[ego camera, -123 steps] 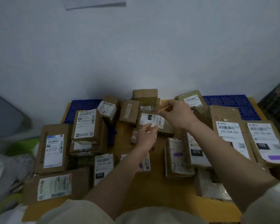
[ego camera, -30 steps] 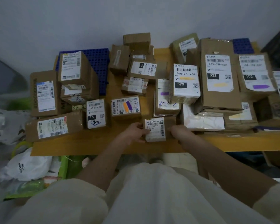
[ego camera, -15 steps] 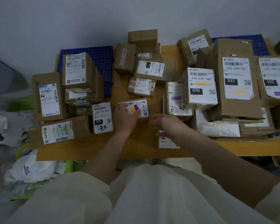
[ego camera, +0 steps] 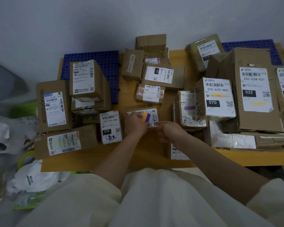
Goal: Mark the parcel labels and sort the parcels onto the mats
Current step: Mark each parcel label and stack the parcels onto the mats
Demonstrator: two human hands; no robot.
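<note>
Under the left hand [ego camera: 135, 122], whose fingers are lying on it, a small parcel [ego camera: 152, 117] with orange and purple marks is sitting on the desk [ego camera: 138, 154]. Right hand [ego camera: 169, 131] fingers are curling at its corner, possibly pinching it. Leftward, a label is reading "070-070-A80" [ego camera: 110, 120].

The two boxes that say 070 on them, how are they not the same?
The 070 box on the right is bigger and rests tilted on other parcels; the small 070 box lies flat on the table near the left hand. The right one's label has a yellow streak; the small one's has dark pen scribbles at the bottom instead. Both are brown cardboard with white labels reading 070-070-A80.
</note>
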